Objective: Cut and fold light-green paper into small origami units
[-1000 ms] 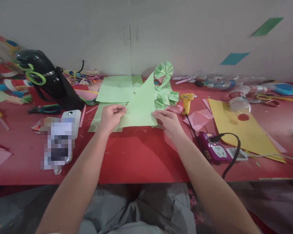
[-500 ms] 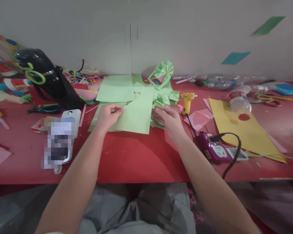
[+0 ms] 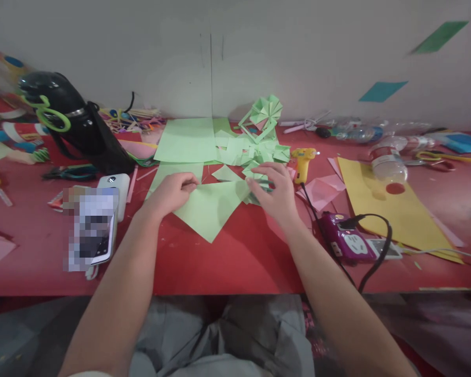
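A light green paper sheet [image 3: 214, 209] is tilted over the red table, one corner pointing down toward me. My left hand [image 3: 172, 193] has its fingers closed on the sheet's upper left edge. At the sheet's right corner is my right hand [image 3: 275, 191], its thumb by the paper and its fingers curved but apart. Behind the sheet lie larger green papers [image 3: 186, 140] and several small folded green pieces [image 3: 267, 152]. A folded green paper model [image 3: 265, 115] stands at the back near the wall.
A yellow glue gun [image 3: 303, 163] stands right of my right hand, its cord running to a purple power strip [image 3: 347, 238]. Yellow paper [image 3: 400, 220] and a plastic bottle [image 3: 388, 162] lie further right. Left are a phone [image 3: 96, 228], pliers [image 3: 73, 173] and a black bottle [image 3: 78, 125].
The green sheet has turned, so a corner now points toward me and its top edge lies between my hands. My right hand's thumb has come to the sheet's right corner.
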Tool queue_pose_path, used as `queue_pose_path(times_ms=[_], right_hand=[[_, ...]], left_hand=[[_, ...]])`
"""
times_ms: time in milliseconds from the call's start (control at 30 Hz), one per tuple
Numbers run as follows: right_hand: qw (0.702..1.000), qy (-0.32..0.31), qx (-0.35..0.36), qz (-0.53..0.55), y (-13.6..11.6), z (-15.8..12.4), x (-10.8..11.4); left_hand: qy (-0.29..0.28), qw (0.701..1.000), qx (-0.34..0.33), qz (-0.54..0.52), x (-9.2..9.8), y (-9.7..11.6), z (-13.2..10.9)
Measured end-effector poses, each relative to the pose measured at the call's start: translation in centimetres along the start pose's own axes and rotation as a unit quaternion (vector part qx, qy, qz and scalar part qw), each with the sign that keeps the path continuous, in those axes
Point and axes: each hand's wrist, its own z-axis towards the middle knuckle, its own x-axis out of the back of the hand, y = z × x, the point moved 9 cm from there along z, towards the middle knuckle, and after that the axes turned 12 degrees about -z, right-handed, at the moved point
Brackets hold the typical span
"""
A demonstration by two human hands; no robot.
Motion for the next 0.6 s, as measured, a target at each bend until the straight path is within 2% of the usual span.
queue_pose_path(times_ms=[67,133,233,333,400,500,600], right_hand=[[0.998,-0.014,0.055,-0.009,-1.5,-0.2,-0.1],[0.997,-0.042,0.06,0.013,-2.0,-0.3,-0.4],[0.993,-0.095,-0.003,0.077,-0.9,-0.3,-1.3],[0.975,-0.159,-0.074,0.133,0.6,-0.6,-2.5],[0.963,-0.208,-0.091,0.148,1.1,-0.9,-3.2],[0.944,-0.299,-0.067,0.121,0.7,-1.6,-4.1],[0.919,-0.38,-0.009,0.099,-1.0,-2.6,-4.8]], left_hand=[[0.006,1.0,-0.023,-0.019,0.4,0.9,-0.1],[0.011,0.999,-0.029,-0.027,0.8,1.3,-0.2],[-0.011,1.0,0.007,-0.005,0.6,0.6,-0.4],[-0.039,0.998,0.041,0.024,0.2,-0.4,-0.4],[-0.054,0.997,0.05,0.03,-0.1,-0.7,-0.5],[-0.082,0.994,0.061,0.034,-0.6,-0.9,-0.6],[-0.125,0.989,0.067,0.043,-1.5,-1.1,-0.8]])
